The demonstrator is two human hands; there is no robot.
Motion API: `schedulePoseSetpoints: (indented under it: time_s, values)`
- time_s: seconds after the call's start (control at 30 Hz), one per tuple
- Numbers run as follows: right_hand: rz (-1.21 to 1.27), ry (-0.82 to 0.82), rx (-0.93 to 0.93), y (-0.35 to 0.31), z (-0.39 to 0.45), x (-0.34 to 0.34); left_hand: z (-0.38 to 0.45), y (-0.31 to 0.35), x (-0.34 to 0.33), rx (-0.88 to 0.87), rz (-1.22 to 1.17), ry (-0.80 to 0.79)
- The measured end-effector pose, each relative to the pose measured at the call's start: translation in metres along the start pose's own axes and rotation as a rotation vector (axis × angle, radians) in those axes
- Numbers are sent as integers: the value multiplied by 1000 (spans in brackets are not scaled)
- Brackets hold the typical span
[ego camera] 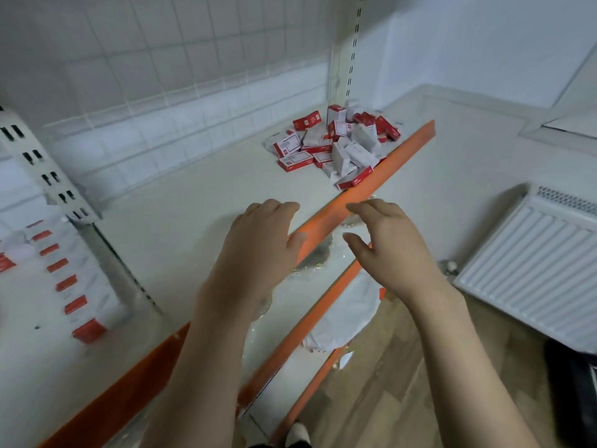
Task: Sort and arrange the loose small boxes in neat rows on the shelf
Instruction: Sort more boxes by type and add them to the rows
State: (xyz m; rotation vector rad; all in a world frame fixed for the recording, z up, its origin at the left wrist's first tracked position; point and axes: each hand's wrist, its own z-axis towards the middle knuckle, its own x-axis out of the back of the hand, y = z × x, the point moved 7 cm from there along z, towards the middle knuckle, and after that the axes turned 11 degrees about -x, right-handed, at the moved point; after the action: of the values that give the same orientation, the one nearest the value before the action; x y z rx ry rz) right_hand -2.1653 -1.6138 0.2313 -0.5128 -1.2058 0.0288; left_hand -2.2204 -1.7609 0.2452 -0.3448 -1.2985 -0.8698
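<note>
A loose pile of small red-and-white boxes lies at the far right end of the white shelf, against its orange front edge. A neat row of the same boxes stands on the shelf section at the left. My left hand hovers over the shelf's front edge, fingers loosely bent, holding nothing. My right hand hangs just in front of the edge, fingers relaxed and empty. Both hands are well short of the pile.
A slotted metal upright divides the two shelf sections. A wire grid back panel stands behind. Lower shelves with orange edges hold crumpled plastic and white paper. A white radiator is on the right wall.
</note>
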Motion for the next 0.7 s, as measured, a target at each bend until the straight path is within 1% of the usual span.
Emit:
schedulePoseSetpoints:
  time_s: [0.23,0.43,0.57,0.7]
  values:
    - [-12,21,-67,28,63,-3,82,-13,-18,-38,-19,-29]
    - [-10,3,-118,60,89,-15,117,-14,-50,-31,-64,-103]
    - [4,-21,-136,77,108,-19,140,-16,-58,-3,-72,-68]
    - [-11,-43,-98,92,131,-21,163,-17,-69,21,-62,-27]
